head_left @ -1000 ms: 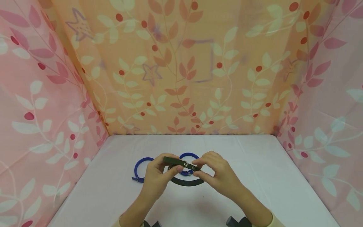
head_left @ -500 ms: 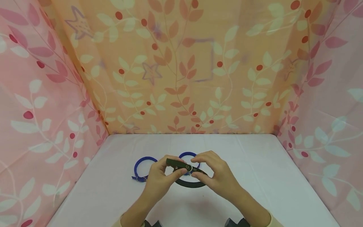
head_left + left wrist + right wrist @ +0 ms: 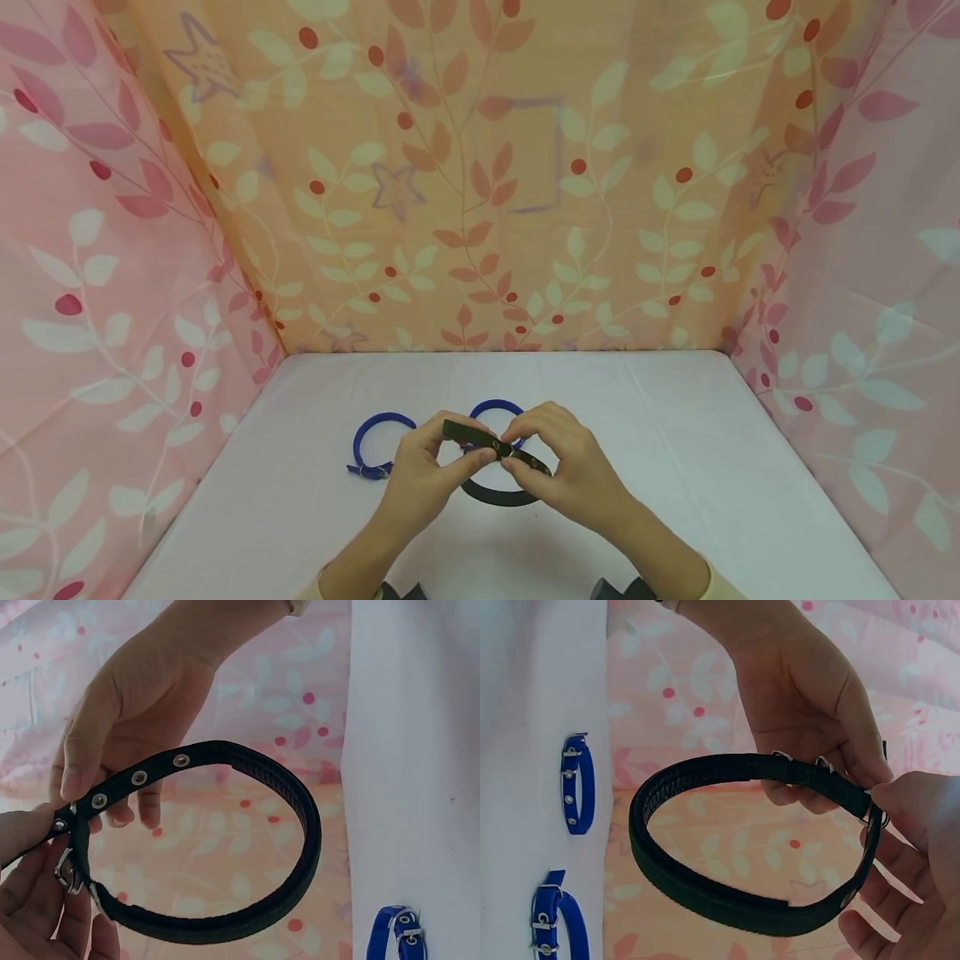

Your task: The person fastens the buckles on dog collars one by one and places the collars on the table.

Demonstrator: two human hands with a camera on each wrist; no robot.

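A dark green-black collar [image 3: 501, 498] with metal eyelets and a buckle is held up between both hands, its loop hanging below them. My left hand [image 3: 427, 467] pinches it by the overlapping band, and a strap end sticks out past the fingers. Close by, the thumb and fingers of my right hand [image 3: 573, 454] pinch the band beside a metal ring. In the left wrist view, the collar [image 3: 195, 931] forms a wide loop, with a row of eyelets along the upper part. The right wrist view shows the loop of the collar [image 3: 705, 907] with metal rings near my left fingers.
On the white table [image 3: 247, 500] lie two blue buckled collars: one blue collar [image 3: 360, 442] to the left, another blue collar [image 3: 495, 404] behind the hands, partly covered. Floral cloth walls [image 3: 480, 275] stand around the table.
The right fingers have parted from the strap, then closed again nearer the metal ring. The dark collar has shifted slightly right and its loop a little lower. The blue collars stay put.
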